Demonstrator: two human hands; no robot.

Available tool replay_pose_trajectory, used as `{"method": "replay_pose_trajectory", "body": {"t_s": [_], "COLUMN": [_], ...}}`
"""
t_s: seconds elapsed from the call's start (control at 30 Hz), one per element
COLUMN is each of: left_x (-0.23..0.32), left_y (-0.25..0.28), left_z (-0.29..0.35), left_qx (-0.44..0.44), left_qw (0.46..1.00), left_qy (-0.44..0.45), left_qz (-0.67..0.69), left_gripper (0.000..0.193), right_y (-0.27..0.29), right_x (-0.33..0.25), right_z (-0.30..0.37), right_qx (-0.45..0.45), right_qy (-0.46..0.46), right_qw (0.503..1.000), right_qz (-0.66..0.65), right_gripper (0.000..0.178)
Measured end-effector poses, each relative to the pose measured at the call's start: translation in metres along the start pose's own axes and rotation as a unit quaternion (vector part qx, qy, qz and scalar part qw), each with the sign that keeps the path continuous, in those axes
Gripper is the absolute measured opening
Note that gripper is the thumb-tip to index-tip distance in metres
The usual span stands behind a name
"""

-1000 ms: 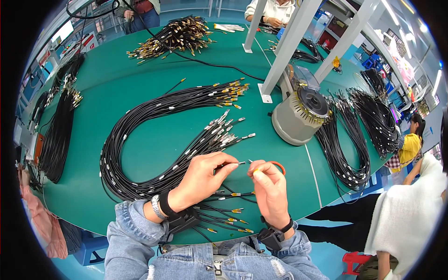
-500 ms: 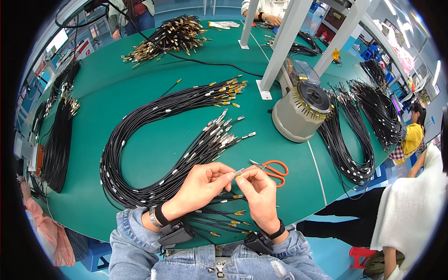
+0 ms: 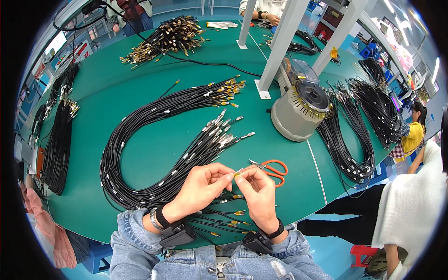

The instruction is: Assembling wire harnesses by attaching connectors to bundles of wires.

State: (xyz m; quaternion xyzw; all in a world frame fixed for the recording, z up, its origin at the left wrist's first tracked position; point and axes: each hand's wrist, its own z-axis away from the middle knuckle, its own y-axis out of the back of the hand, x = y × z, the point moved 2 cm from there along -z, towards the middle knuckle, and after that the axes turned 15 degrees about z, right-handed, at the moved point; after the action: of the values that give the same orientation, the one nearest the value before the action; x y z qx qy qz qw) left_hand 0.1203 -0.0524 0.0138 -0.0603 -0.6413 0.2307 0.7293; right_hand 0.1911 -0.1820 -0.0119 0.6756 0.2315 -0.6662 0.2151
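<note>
Fingertips of my left hand (image 3: 205, 184) and my right hand (image 3: 257, 189) meet in a pinch over the green table. Between them is a cable end (image 3: 237, 173) with a small silver connector and yellow tape; the fingers cover most of it. Right beyond my right hand lie orange-handled scissors (image 3: 276, 172), blades toward the left. A thick curved bundle of black cables (image 3: 114, 149) rests to the left, with silver and yellow tips. Below my hands, loose black cables with yellow-wrapped tips (image 3: 228, 219) spread over the table edge.
A grey round tape dispenser (image 3: 298, 112) stands beside white metal posts (image 3: 273, 60). More cable bundles hang at the right (image 3: 347, 158) and left (image 3: 58, 154). A heap of cables (image 3: 172, 37) lies at the back, near white gloves (image 3: 221, 24). Co-workers are around the table.
The small piece between my fingertips has turned slightly, and more of its yellow tape shows. Both hands stay in nearly the same place.
</note>
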Motion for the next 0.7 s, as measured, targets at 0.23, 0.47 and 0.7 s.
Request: {"method": "replay_pose_trajectory", "body": {"t_s": [0.23, 0.47, 0.7], "left_x": [-0.0003, 0.0010, 0.0006], "left_y": [-0.0005, -0.0009, -0.0025], "left_z": [0.0004, 0.0013, 0.0006], "left_qx": [0.002, 0.003, -0.003], "left_qw": [1.000, 1.000, 1.000], "left_qy": [0.008, 0.019, -0.001], "left_qz": [0.003, 0.017, 0.006], "left_gripper": [0.017, 0.018, 0.017], "right_y": [-0.0007, -0.0024, -0.0010], "right_x": [0.0016, 0.0012, -0.0026], "right_z": [0.0003, 0.0011, 0.0010], "right_qx": [0.004, 0.011, 0.014], "right_qy": [0.000, -0.010, -0.011], "right_qw": [1.000, 1.000, 1.000], "right_qz": [-0.003, -0.018, -0.012], "right_gripper": [0.007, 0.006, 0.006]}}
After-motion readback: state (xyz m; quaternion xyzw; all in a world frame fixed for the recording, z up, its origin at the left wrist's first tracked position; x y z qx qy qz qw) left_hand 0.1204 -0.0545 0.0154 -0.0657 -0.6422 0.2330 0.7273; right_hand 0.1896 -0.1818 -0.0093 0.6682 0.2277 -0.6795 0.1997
